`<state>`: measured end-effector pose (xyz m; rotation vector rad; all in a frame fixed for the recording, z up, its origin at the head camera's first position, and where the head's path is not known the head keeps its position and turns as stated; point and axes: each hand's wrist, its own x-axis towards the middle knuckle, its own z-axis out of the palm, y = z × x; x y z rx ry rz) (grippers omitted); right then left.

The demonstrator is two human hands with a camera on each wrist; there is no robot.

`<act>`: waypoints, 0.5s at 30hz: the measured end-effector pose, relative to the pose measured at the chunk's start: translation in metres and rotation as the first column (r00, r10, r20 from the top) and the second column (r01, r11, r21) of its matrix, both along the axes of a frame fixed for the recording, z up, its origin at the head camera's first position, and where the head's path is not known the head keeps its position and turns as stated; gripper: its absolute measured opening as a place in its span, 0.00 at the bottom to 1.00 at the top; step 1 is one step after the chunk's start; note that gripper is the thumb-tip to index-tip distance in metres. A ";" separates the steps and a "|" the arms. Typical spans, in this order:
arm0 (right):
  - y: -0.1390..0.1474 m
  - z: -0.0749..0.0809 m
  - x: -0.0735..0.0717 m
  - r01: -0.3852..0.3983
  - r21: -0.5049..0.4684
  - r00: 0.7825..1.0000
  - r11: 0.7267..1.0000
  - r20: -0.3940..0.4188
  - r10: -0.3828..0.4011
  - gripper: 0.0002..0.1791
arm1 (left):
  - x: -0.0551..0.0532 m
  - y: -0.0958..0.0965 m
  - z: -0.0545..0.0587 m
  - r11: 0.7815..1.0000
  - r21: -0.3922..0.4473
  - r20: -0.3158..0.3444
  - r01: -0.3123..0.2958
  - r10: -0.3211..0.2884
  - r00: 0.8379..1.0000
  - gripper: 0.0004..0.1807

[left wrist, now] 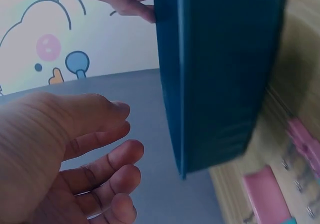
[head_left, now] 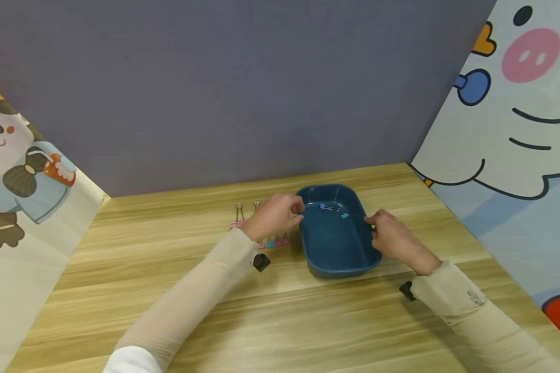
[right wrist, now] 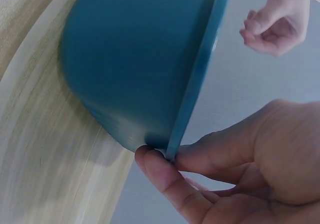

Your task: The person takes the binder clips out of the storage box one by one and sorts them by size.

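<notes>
A dark blue plastic basin stands on the wooden table, with a small blue binder clip and a small teal binder clip lying inside. Thumb and fingers of my right hand pinch the basin's right rim, clearly seen in the right wrist view. At the left rim hovers my left hand, fingers loosely bent and nothing between them; the left wrist view shows it apart from the basin wall. Partly hidden behind this hand are more binder clips, among them a large pink one and a small teal one.
The table meets a grey back panel just beyond the basin. Cartoon-printed panels stand at the right and left. Silver handles of the large clips stick up left of the basin.
</notes>
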<state>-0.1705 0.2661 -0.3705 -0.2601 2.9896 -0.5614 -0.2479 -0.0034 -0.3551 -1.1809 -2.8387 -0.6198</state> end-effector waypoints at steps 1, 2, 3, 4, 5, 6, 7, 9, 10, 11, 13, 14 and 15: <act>0.000 0.000 0.000 0.001 -0.002 1.000 1.000 0.001 -0.001 0.24 | -0.001 0.004 0.002 1.000 -0.011 -0.001 0.001 -0.001 1.000 0.08; 0.000 0.000 0.001 0.000 -0.003 1.000 1.000 0.000 0.000 0.24 | -0.001 0.007 0.003 1.000 -0.019 -0.002 0.002 -0.003 1.000 0.09; 0.000 0.000 0.001 -0.001 -0.002 1.000 1.000 -0.003 0.001 0.24 | -0.001 0.011 0.004 1.000 -0.026 -0.001 0.004 -0.004 1.000 0.09; 0.000 0.000 0.001 -0.001 -0.002 1.000 1.000 -0.004 0.001 0.24 | -0.002 0.014 0.005 0.999 -0.033 0.004 0.001 -0.001 1.000 0.10; 0.000 0.000 0.001 0.000 -0.002 1.000 1.000 -0.003 0.000 0.24 | -0.002 0.018 0.006 0.999 -0.037 0.009 -0.001 0.002 1.000 0.10; 0.000 0.000 0.001 0.002 -0.001 1.000 1.000 -0.002 -0.002 0.24 | -0.002 0.021 0.007 0.999 -0.037 0.014 -0.003 0.003 1.000 0.10; 0.000 0.000 0.001 0.003 0.003 1.000 1.000 0.001 -0.003 0.24 | -0.003 0.024 0.008 0.999 -0.036 0.018 -0.005 0.005 1.000 0.10; 0.000 0.000 0.001 0.005 0.010 1.000 1.000 0.009 -0.005 0.24 | -0.004 0.029 0.010 1.000 -0.023 0.026 -0.005 0.005 1.000 0.09; -0.001 0.000 0.000 0.007 0.011 1.000 1.000 0.016 -0.007 0.24 | -0.005 0.032 0.011 1.000 -0.014 0.033 -0.006 0.006 0.999 0.09; -0.001 0.001 0.000 0.009 0.011 1.000 1.000 0.020 -0.009 0.24 | -0.006 0.035 0.011 1.000 -0.005 0.038 -0.003 0.003 0.999 0.09; -0.001 0.001 0.000 0.009 0.016 1.000 1.000 0.028 -0.009 0.24 | -0.007 0.041 0.013 1.000 0.007 0.045 -0.004 0.003 0.999 0.09; -0.001 0.001 0.000 0.010 0.015 1.000 1.000 0.029 -0.011 0.24 | -0.008 0.044 0.013 1.000 0.007 0.043 -0.003 0.003 0.999 0.09; 0.000 0.001 0.000 0.010 0.018 1.000 1.000 0.027 -0.010 0.24 | -0.009 0.047 0.014 1.000 0.005 0.041 -0.003 0.002 0.999 0.10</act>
